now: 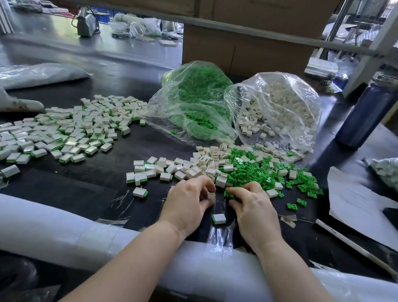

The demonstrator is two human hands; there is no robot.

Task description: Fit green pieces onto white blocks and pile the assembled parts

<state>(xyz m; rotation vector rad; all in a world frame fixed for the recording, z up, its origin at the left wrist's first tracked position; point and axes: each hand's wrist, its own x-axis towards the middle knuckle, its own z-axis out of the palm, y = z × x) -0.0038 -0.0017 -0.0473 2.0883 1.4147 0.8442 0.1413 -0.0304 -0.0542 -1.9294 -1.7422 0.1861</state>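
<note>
Finished part (218, 219) lies nearest, between the wrists. Left hand (187, 199): fingers curled round a white block (210, 197), wrist flat on the table (77, 186). Right hand (253, 208): fingertips pinched on a green piece (228, 192) at the loose heap (260, 170). Piece is best squared to the block's open end before pressing. Pile (58, 132) lies far left.

**Green and white on a black table**

The table (94, 188) is black. The loose clips (260, 172) are bright green, the blocks (206, 166) beside them off-white. The far-left pile of assembled parts (66, 130) is white edged with green. One clear bag (193, 105) shows green, the other clear bag (282, 108) cream. The bottle (368, 113) on the right is dark blue, the near foam edge (59, 231) white, the far cartons (244, 51) brown.
</note>
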